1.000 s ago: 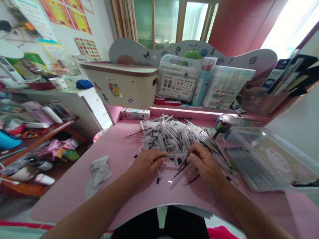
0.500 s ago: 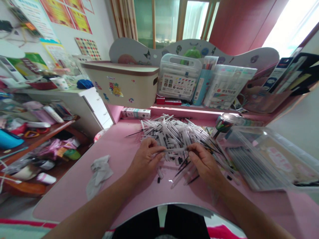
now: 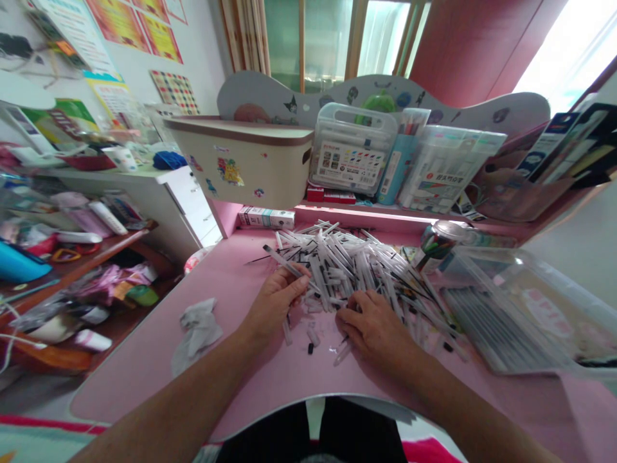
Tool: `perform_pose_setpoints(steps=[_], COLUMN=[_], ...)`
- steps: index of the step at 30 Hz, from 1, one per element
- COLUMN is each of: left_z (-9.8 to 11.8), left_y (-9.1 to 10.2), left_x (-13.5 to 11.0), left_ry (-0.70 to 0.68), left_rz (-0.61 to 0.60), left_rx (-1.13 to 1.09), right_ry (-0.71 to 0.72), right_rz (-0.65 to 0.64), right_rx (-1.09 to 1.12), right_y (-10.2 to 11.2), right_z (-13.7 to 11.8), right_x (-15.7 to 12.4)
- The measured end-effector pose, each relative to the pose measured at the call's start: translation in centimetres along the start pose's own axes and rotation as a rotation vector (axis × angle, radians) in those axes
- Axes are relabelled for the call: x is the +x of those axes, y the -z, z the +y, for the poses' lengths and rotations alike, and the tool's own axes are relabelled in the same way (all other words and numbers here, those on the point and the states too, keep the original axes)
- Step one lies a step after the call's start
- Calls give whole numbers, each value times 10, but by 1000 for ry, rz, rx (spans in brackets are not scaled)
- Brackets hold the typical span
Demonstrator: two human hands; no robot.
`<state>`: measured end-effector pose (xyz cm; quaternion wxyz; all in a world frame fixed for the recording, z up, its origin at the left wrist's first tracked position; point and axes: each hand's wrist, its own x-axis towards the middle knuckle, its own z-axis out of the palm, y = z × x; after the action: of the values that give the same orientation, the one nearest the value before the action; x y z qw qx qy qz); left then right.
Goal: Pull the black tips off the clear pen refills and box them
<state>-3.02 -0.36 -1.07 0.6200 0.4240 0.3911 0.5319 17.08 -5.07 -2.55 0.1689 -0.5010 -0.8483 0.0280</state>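
Note:
My left hand (image 3: 279, 299) pinches a translucent pen barrel (image 3: 279, 257) with a dark end that points up and to the left. My right hand (image 3: 373, 328) rests low at the front of the pile, fingers curled down among loose pen parts; its fingertips are partly hidden, and what they grip cannot be made out. A heap of white pen barrels (image 3: 332, 251) and thin black refills spreads across the pink desk beyond both hands. Between the hands lie a short clear piece (image 3: 313, 335) and a small black plug (image 3: 310, 348).
A clear plastic box (image 3: 511, 366) with a row of grey pens stands at right, beside a jar of pens (image 3: 434, 241). A crumpled white tissue (image 3: 200, 328) lies left. A shelf behind carries a cream bin (image 3: 260, 173) and marker cases (image 3: 349, 151).
My hands have moved apart from the barrel they held between them. The left has tilted a barrel upward; the right has dropped toward the desk and shifted left.

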Motion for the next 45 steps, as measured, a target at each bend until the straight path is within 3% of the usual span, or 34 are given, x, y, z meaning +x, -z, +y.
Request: perform_pose_setpoints(steps=[9, 27, 35, 39, 45], left_z=[-4, -6, -7, -11, -11], left_y=[5, 0, 1, 0, -4], left_x=[4, -2, -3, -2, -3], left_ry=[25, 198, 264, 241, 258], left_rz=[-44, -79, -72, -92, -105], left_rx=[28, -120, -125, -138, -150], right_ry=[15, -139, -133, -155, -149], right_rz=[-25, 50, 162, 108, 121], right_rx=[-39, -100, 148, 307, 353], right_y=[-9, -19, -8, 0, 6], right_z=[3, 5, 4, 1, 0], right_x=[2, 4, 3, 0, -2])
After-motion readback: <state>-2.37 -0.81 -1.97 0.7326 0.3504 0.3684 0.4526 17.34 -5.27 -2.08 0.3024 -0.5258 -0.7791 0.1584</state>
